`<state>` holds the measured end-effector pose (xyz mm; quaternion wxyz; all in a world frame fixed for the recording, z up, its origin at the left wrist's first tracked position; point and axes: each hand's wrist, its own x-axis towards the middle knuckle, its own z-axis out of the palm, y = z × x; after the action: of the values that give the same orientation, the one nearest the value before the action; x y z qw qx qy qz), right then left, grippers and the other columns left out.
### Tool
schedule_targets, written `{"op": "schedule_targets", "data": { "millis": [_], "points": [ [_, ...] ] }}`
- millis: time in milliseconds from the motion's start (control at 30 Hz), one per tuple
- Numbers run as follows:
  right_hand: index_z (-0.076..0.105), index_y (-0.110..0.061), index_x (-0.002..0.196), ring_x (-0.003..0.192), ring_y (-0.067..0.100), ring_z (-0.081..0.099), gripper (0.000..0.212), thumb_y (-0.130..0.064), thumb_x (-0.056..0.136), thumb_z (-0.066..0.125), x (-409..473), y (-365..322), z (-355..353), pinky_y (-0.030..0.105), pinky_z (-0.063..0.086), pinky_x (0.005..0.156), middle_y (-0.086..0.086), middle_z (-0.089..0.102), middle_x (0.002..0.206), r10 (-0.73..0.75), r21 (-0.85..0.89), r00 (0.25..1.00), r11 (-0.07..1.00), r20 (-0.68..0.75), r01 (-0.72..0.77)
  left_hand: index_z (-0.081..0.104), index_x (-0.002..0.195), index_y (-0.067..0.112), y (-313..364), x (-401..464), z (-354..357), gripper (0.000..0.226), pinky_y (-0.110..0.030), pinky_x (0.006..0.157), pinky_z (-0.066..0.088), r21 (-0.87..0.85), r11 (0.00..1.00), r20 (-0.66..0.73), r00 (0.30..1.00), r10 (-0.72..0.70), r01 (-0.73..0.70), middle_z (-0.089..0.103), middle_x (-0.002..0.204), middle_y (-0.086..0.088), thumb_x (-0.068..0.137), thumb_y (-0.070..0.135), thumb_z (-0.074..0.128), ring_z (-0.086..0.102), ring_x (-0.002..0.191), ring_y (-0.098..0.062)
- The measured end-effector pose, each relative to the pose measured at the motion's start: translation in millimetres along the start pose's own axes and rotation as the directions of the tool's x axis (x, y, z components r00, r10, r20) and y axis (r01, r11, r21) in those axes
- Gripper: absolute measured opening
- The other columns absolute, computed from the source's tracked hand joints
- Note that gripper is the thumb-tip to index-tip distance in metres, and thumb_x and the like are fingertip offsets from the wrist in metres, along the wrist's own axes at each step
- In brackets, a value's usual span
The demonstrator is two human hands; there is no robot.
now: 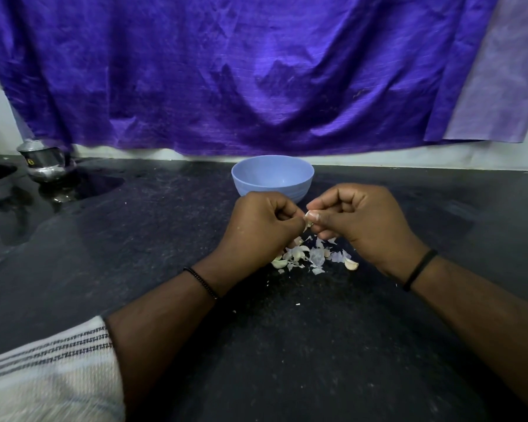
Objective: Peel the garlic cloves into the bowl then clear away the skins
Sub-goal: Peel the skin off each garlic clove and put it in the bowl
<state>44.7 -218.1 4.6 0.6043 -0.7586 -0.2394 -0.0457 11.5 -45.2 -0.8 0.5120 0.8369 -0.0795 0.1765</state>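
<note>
Steel pot [45, 161] far left on dark counter [165, 233]. Striped sleeve [49, 370] at lower left. Left hand [261, 226], fingers curled, pinches clove [308, 219] from left. Blue bowl [272, 177] just behind hands (contents unclear). Skins [313, 255] and loose cloves lie on counter beneath hands. Right hand [360, 219], fingers curled, pinches same clove from right. Purple cloth [256, 71] hangs behind.

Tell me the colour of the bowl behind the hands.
The bowl is light blue; head view.

No text, label or number is legible anywhere.
</note>
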Motion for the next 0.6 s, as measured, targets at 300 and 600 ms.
{"op": "schedule_targets", "data": {
  "millis": [300,600],
  "points": [
    [0.076,-0.015,0.091,0.066,0.008,0.068,0.018,0.001,0.082,0.076,1.1,0.7,0.9,0.019,0.053,0.062,0.002,0.076,0.079,-0.058,-0.045,0.996,0.997,0.065,0.061,0.071,0.070,0.012,-3.0,3.1,-1.2,0.012,-0.024,0.046,0.045,0.004,1.000,0.001,1.000,-0.013,0.013,0.066,0.053,0.001,0.082,0.009,0.075,0.056,0.043,-0.008],
    [0.074,-0.016,0.095,0.079,0.023,0.070,0.013,-0.006,0.086,0.073,-0.2,1.0,0.5,0.034,0.059,0.075,0.005,0.076,0.087,-0.060,-0.087,0.993,0.994,0.104,0.069,0.070,0.071,0.009,-3.6,3.2,-0.2,0.009,-0.025,0.046,0.046,-0.008,1.000,-0.009,1.000,-0.014,0.014,0.065,0.054,-0.002,0.079,0.007,0.075,0.055,0.044,-0.008]
  ]
}}
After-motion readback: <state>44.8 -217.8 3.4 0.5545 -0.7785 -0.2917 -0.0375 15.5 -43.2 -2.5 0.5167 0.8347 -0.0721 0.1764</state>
